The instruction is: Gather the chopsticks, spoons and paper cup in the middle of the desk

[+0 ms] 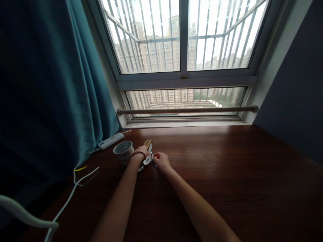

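Note:
My left hand (142,151), with a braided bracelet at the wrist, is closed over a bundle of wooden chopsticks (148,142) whose ends stick out past the fingers. Beside it lies a white spoon (147,159) with a blue mark in its bowl. A shiny metal spoon bowl (140,168) shows under my left wrist. My right hand (162,161) is just right of the white spoon, its fingers pinched together at a small glinting piece that I cannot make out. A grey cup (123,150) stands upright, left of my left hand.
A white power strip (111,141) lies at the back left of the brown wooden surface (214,168), its white cable (72,193) running forward. A blue curtain (85,84) hangs on the left. Behind is a barred window with a horizontal rail (188,110).

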`<state>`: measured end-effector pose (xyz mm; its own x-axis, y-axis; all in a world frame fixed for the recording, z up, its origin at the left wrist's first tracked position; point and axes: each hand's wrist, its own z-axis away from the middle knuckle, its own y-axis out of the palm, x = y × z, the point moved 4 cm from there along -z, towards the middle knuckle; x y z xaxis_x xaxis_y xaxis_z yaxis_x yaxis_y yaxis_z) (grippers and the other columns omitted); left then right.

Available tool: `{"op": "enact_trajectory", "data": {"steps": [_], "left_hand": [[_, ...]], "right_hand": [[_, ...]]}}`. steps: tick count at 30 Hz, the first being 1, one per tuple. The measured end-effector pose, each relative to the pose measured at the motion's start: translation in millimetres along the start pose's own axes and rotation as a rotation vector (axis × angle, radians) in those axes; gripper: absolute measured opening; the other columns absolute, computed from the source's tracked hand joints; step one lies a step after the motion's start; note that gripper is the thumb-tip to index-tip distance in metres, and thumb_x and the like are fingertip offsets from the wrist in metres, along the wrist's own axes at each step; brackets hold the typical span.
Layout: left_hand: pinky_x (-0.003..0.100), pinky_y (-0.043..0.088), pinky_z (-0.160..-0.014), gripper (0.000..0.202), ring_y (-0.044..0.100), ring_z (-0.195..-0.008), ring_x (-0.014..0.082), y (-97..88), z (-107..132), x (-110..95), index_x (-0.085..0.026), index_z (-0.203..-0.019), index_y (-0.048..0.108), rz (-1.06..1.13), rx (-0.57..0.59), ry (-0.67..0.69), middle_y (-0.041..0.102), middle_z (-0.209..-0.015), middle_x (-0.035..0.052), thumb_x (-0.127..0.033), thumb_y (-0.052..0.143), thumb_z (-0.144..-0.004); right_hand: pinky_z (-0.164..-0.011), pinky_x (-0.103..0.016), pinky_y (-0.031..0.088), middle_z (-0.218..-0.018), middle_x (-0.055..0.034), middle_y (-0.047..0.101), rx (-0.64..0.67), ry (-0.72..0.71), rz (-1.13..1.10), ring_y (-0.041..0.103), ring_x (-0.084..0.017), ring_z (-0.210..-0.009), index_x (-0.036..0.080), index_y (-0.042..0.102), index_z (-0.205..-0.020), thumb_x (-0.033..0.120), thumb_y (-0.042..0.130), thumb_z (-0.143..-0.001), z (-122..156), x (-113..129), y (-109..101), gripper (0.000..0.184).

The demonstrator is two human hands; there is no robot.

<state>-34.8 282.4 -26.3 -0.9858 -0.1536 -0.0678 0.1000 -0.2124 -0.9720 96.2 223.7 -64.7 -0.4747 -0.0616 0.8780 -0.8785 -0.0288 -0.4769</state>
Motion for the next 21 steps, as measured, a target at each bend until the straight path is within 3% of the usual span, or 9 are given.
{"op": "enact_trajectory", "data": {"steps": [9,13,21], "left_hand": [[0.033,0.048,-0.077,0.040,0.058,-0.100,0.0296,7.8,-5,0,-0.009,-0.106,0.061,-0.010,0.035,-0.010,0.061,-0.107,0.0192,-0.025,0.058,-0.069],[0.029,0.048,-0.075,0.039,0.059,-0.099,0.0262,8.0,-5,0,-0.010,-0.106,0.060,0.009,0.050,0.003,0.061,-0.107,0.0178,-0.022,0.056,-0.069],[0.031,0.048,-0.071,0.032,0.060,-0.095,0.0278,-11.4,3,11,-0.011,-0.097,0.064,-0.005,0.013,-0.015,0.065,-0.097,0.0171,-0.022,0.053,-0.069]], "right_hand": [[-0.068,-0.018,0.040,-0.083,-0.0074,0.066,-0.042,0.050,-0.003,0.060,-0.013,-0.078,0.011,0.070,-0.086,0.021,0.051,-0.075,2,3,-1,0.023],[-0.067,-0.017,0.039,-0.083,-0.0076,0.066,-0.043,0.074,-0.008,0.060,-0.014,-0.078,0.011,0.070,-0.087,0.021,0.051,-0.075,3,3,-2,0.024],[-0.066,-0.017,0.039,-0.082,-0.0071,0.067,-0.029,0.079,-0.028,0.060,-0.013,-0.075,0.011,0.070,-0.086,0.018,0.050,-0.075,3,2,1,0.024]]}}
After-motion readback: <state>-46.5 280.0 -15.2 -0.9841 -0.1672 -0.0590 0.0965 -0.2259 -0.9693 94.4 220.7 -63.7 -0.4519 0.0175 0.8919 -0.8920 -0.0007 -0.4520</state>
